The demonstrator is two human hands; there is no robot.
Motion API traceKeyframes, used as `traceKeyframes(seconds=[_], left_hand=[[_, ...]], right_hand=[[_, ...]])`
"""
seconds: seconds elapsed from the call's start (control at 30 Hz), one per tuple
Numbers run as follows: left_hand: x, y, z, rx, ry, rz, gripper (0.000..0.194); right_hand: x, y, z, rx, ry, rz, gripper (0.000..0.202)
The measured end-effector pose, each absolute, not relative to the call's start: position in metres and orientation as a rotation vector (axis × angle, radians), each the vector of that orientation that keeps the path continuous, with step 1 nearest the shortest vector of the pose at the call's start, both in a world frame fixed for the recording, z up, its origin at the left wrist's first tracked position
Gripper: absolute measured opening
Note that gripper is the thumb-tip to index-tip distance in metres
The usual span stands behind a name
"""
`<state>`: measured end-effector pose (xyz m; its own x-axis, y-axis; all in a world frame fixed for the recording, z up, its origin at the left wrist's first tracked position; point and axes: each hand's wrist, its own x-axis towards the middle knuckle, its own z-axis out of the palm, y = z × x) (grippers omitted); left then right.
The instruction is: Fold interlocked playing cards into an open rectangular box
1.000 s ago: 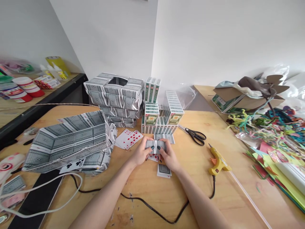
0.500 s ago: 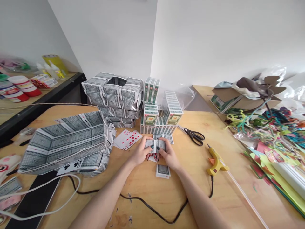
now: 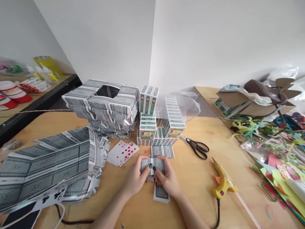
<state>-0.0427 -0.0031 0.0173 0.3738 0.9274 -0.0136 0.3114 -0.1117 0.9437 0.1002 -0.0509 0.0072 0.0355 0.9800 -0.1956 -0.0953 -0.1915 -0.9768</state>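
Between my two hands I hold a pair of playing cards (image 3: 145,164), patterned backs facing up, with a white strip down the middle where they meet. My left hand (image 3: 135,175) grips the left side, its thumb pressed near the seam. My right hand (image 3: 167,177) grips the right side, thumb likewise beside the seam. Just behind lie other face-down cards (image 3: 163,151) on the table. A small stack of cards (image 3: 161,193) lies under and in front of my right hand. To the left, several red-suited cards (image 3: 122,153) are fanned face up.
Black-handled scissors (image 3: 199,148) and a yellow glue gun (image 3: 222,181) lie on the right, its cord running forward. Boxed card decks (image 3: 149,128) stand behind, beside a card-built box (image 3: 102,101). A card-built tray (image 3: 47,162) occupies the left. Craft scraps (image 3: 281,178) cover the right edge.
The view has shifted and come closer, so table objects appear lower and larger. Both hands still hold the joined cards; my thumbs have moved closer together at the seam.
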Motion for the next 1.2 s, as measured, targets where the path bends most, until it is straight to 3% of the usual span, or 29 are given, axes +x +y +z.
traceKeyframes(seconds=[0.5, 0.83, 0.93, 1.1, 1.2], left_hand=[[-0.045, -0.011, 0.020, 1.570, 1.189, 0.730, 0.020], [-0.041, -0.012, 0.011, 1.738, 1.064, 0.937, 0.030], [-0.041, -0.012, 0.010, 1.742, 1.081, 1.000, 0.042], [-0.054, -0.001, 0.008, 1.964, 1.503, 1.220, 0.032], [-0.063, 0.010, 0.004, 2.170, 1.634, 1.213, 0.041]], right_hand=[[0.100, -0.052, 0.011, -1.357, -1.076, 1.358, 0.034], [0.104, -0.049, 0.013, -1.201, -1.072, 1.262, 0.038], [0.113, -0.049, 0.010, -1.232, -0.958, 1.050, 0.039], [0.145, -0.046, 0.000, -1.426, -0.581, 0.454, 0.040], [0.160, -0.045, -0.004, -1.637, -0.519, 0.273, 0.039]])
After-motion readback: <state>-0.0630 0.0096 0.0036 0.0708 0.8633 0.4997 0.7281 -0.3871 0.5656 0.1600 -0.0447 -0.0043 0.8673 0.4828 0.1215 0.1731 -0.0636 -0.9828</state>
